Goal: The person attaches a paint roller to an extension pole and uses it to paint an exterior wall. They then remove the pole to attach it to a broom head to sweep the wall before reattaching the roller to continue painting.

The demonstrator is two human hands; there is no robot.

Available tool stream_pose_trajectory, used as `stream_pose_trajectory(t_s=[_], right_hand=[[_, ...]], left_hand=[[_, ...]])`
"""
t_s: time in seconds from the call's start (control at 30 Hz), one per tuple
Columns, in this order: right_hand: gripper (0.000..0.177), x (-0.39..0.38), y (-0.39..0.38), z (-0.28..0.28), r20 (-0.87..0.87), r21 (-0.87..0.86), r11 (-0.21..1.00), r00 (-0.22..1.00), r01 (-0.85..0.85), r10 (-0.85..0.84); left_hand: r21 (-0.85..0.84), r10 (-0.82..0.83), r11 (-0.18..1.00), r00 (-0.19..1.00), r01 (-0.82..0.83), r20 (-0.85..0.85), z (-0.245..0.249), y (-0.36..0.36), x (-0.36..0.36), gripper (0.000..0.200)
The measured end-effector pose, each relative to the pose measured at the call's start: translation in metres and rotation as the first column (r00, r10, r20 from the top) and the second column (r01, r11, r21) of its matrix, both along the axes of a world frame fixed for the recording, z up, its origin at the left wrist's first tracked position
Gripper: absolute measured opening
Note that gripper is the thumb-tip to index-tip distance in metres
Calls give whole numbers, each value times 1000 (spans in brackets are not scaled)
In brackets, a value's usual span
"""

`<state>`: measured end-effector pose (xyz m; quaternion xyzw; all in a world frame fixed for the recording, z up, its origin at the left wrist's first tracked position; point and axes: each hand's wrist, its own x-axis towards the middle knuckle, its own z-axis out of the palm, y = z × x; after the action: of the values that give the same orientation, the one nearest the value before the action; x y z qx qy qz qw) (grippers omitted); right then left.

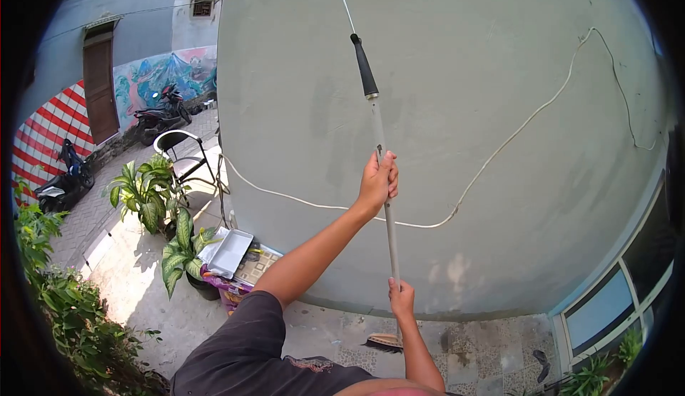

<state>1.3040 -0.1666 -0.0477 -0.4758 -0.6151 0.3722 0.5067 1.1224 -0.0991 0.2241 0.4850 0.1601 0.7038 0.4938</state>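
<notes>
A grey pole (392, 246), topped by a black handle (364, 68) and a thin metal rod (344, 3), is held slightly tilted before a grey wall (464, 75). It is grasped by the left hand (379, 180) above and the right hand (401, 300) below. The wall is crossed by a white cable (455, 210); a white tray (230, 252) is placed beside a potted plant (183, 257).

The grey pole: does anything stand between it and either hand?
Nothing visible: the left hand and, lower, the right hand hold the pole directly. The white cable runs behind, along the wall.
</notes>
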Motion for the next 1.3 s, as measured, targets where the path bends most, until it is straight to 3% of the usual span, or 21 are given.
stream_pose_trajectory(t_s=[0.13, 0.3, 0.43, 0.5, 0.6, 0.73, 0.77, 0.93, 1.03, 1.1, 1.23, 1.3], right_hand=[[45, -36, 5, 9, -110, 26, 999, 994, -23, 26], [46, -77, 5, 23, -85, 24, 1000, 996, -19, 21], [49, -103, 1, 48, -82, -93, 990, 992, -105, 98], [50, -102, -3, 30, -61, -122, 987, 994, -100, 93], [54, -79, -17, -22, 23, -126, 992, 999, -32, 35], [55, -61, -39, -53, -7, -172, 983, 998, -63, 63], [55, -57, -37, -53, -35, -174, 981, 997, -81, 76], [52, -102, -2, 82, -39, -150, 979, 990, -137, 132], [51, -103, 3, 96, -57, -169, 971, 985, -167, 160], [51, -96, 2, 76, -78, -186, 964, 981, -190, 178], [54, -49, -18, -37, 33, -151, 983, 993, -104, 111], [56, -27, -43, -70, 35, -215, 973, 994, -89, 99]], left_hand=[[41, -3, 999, 1000, 2, 17, 9, 16, -32, 29], [26, 4, 1000, 999, -3, -34, 16, 27, -79, 29], [74, 0, 997, 999, 4, -43, 17, 35, -117, 29], [54, -23, 998, 995, 29, -101, 10, 34, -121, 28], [-4, -69, 998, 987, 69, -143, -43, 31, -97, 23], [-51, -94, 995, 980, 87, -176, -69, 13, -79, 21], [-43, -95, 995, 981, 89, -168, -62, 18, -80, 21], [59, -13, 998, 989, 22, -150, 55, 40, -128, 23], [65, -19, 997, 989, 29, -148, 68, 42, -133, 24], [27, -23, 999, 984, 29, -177, 48, 41, -126, 23], [-72, -43, 997, 979, 29, -197, -50, 29, -78, 20], [-80, -22, 997, 973, 3, -229, -95, 22, -52, 20]])
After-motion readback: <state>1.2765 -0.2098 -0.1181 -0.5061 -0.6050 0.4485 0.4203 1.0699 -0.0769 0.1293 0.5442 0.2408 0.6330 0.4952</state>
